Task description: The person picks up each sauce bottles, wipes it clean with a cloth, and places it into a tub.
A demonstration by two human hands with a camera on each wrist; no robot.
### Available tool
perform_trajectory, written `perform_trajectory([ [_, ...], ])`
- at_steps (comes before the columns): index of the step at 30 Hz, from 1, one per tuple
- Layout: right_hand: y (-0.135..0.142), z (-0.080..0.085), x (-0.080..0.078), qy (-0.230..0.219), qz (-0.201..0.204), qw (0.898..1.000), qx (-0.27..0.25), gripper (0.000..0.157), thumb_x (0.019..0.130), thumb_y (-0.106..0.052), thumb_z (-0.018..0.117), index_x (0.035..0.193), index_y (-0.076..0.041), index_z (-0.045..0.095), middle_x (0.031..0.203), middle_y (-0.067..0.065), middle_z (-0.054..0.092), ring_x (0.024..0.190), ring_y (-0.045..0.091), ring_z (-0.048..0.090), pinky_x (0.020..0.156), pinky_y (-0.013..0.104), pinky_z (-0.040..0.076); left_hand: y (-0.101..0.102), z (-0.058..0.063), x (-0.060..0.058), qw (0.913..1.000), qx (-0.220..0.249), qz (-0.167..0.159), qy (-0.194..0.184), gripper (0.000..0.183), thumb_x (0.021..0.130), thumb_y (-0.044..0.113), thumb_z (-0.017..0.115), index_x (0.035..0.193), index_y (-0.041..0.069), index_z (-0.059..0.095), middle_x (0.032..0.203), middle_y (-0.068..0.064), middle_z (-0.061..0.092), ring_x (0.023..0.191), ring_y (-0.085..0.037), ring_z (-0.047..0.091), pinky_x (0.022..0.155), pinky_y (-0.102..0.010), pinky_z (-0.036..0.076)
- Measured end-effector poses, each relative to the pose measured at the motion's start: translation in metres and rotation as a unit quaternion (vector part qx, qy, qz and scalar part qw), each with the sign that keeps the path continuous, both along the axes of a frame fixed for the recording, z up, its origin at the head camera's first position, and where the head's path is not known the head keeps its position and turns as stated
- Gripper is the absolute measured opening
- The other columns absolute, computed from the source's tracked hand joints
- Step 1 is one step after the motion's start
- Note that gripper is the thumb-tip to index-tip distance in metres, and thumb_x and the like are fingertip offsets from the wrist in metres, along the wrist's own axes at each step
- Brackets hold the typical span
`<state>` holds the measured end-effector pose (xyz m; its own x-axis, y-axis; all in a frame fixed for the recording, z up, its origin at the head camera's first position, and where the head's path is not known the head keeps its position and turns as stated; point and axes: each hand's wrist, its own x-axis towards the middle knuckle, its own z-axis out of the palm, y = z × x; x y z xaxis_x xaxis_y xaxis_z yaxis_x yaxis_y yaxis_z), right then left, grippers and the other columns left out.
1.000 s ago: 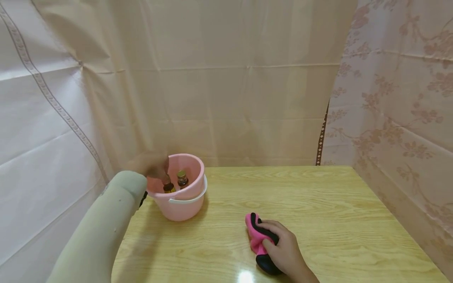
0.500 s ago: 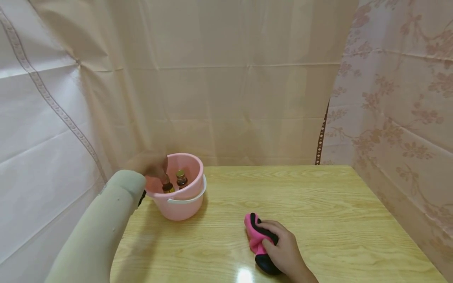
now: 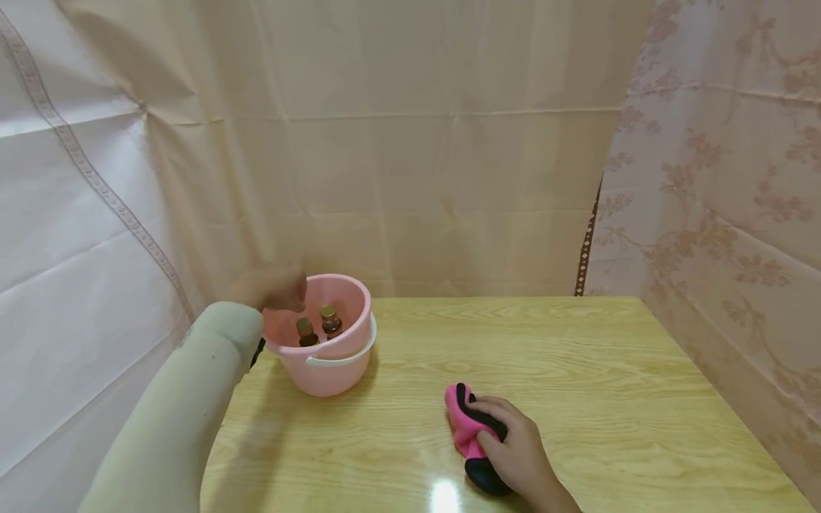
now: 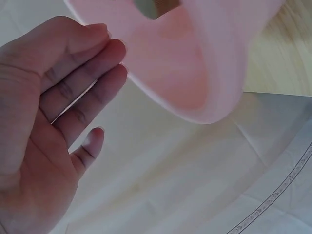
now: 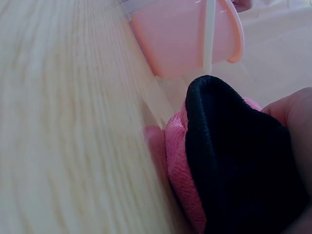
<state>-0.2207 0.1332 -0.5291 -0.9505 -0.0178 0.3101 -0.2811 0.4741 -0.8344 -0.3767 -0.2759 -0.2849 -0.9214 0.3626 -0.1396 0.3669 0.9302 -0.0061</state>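
A pink bucket (image 3: pixel 330 377) stands at the back left of the table. Two dark brown bottles with gold caps are inside it, a nearer bottle (image 3: pixel 307 333) and a farther bottle (image 3: pixel 331 321). My left hand (image 3: pixel 284 288) hovers at the bucket's left rim, slightly blurred. In the left wrist view its fingers (image 4: pixel 100 92) are loosely bent beside the rim and hold nothing. My right hand (image 3: pixel 518 443) grips a soft, crumpled pink and black cloth item (image 3: pixel 463 425) on the table. Fuzzy pink fabric and a broad black part (image 5: pixel 239 161) show in the right wrist view.
The white handle (image 3: pixel 341 360) hangs along the bucket's front. A wood-grain table (image 3: pixel 577 377) carries everything. A beige curtain (image 3: pixel 417 178) closes off the back, and a floral cloth (image 3: pixel 737 214) lines the right side.
My left hand has let go of the nearer bottle's cap and lifted slightly, leaving that bottle in the bucket. My right hand keeps its grip on the pink and black cloth item.
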Motion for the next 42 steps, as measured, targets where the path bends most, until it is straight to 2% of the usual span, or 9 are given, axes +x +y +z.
perform_trajectory([
  [4, 0.001, -0.001, 0.000, -0.001, -0.001, 1.000, 0.000, 0.058, 0.076, 0.008, 0.072, 0.112, -0.036, 0.077, 0.127, -0.013, 0.069, 0.121, 0.010, 0.064, 0.098, 0.025, 0.052, 0.001, 0.005, 0.001, 1.0000, 0.002, -0.004, 0.001, 0.007, 0.083, 0.011, 0.079, 0.079, 0.009, 0.074, 0.075, -0.002, 0.069, 0.066, -0.019, 0.060, 0.059, -0.032, 0.052],
  [8, 0.001, -0.001, -0.001, 0.003, 0.002, 1.000, -0.004, 0.058, 0.075, 0.008, 0.072, 0.112, -0.036, 0.078, 0.127, -0.013, 0.069, 0.120, 0.011, 0.065, 0.098, 0.024, 0.052, -0.002, 0.004, -0.001, 0.9999, -0.003, -0.007, 0.008, 0.006, 0.083, 0.011, 0.078, 0.077, 0.010, 0.075, 0.073, -0.001, 0.069, 0.064, -0.018, 0.060, 0.058, -0.031, 0.052],
  [17, 0.000, -0.001, 0.000, 0.008, 0.001, 1.000, -0.006, 0.058, 0.075, 0.009, 0.072, 0.112, -0.036, 0.077, 0.126, -0.013, 0.070, 0.120, 0.011, 0.065, 0.097, 0.023, 0.052, -0.008, 0.006, 0.001, 1.0000, 0.008, -0.001, -0.001, 0.013, 0.082, 0.006, 0.076, 0.070, 0.011, 0.073, 0.066, 0.000, 0.064, 0.059, -0.016, 0.054, 0.055, -0.028, 0.046],
  [21, -0.001, 0.001, 0.000, 0.013, 0.002, 1.000, -0.002, 0.058, 0.075, 0.008, 0.073, 0.112, -0.036, 0.077, 0.126, -0.014, 0.069, 0.120, 0.010, 0.065, 0.097, 0.024, 0.052, -0.010, 0.006, -0.001, 0.9998, 0.013, 0.011, -0.007, 0.011, 0.082, 0.003, 0.073, 0.074, 0.010, 0.075, 0.067, -0.001, 0.063, 0.060, -0.017, 0.054, 0.055, -0.028, 0.045],
  [24, -0.001, 0.001, 0.000, 0.014, -0.001, 1.000, 0.005, 0.057, 0.075, 0.007, 0.073, 0.113, -0.036, 0.077, 0.126, -0.015, 0.069, 0.121, 0.010, 0.065, 0.099, 0.025, 0.052, -0.012, 0.006, -0.002, 0.9991, 0.032, 0.021, -0.015, 0.011, 0.084, 0.002, 0.072, 0.079, 0.009, 0.078, 0.071, -0.002, 0.066, 0.063, -0.018, 0.057, 0.056, -0.029, 0.048],
  [29, 0.000, 0.001, 0.000, 0.009, -0.007, 1.000, 0.010, 0.056, 0.076, 0.006, 0.074, 0.113, -0.035, 0.077, 0.127, -0.015, 0.069, 0.121, 0.010, 0.064, 0.099, 0.024, 0.051, -0.014, 0.004, -0.002, 0.9963, 0.085, 0.000, -0.013, 0.011, 0.090, 0.005, 0.075, 0.081, 0.008, 0.079, 0.074, -0.005, 0.070, 0.063, -0.018, 0.059, 0.058, -0.030, 0.052],
  [36, 0.000, 0.001, 0.002, 0.006, -0.009, 1.000, 0.003, 0.056, 0.076, 0.007, 0.074, 0.112, -0.035, 0.078, 0.126, -0.014, 0.069, 0.121, 0.010, 0.065, 0.099, 0.025, 0.052, -0.014, -0.002, 0.003, 0.9859, 0.167, -0.004, -0.003, 0.008, 0.091, 0.007, 0.077, 0.084, 0.008, 0.080, 0.080, -0.008, 0.073, 0.069, -0.020, 0.062, 0.062, -0.032, 0.056],
  [42, -0.001, 0.002, 0.001, 0.016, -0.002, 1.000, 0.003, 0.055, 0.076, 0.007, 0.074, 0.113, -0.034, 0.078, 0.125, -0.014, 0.070, 0.120, 0.009, 0.065, 0.098, 0.024, 0.052, -0.015, -0.008, 0.007, 0.9837, 0.180, -0.002, 0.005, 0.009, 0.091, 0.005, 0.076, 0.083, 0.008, 0.079, 0.080, -0.006, 0.074, 0.071, -0.018, 0.062, 0.064, -0.032, 0.056],
])
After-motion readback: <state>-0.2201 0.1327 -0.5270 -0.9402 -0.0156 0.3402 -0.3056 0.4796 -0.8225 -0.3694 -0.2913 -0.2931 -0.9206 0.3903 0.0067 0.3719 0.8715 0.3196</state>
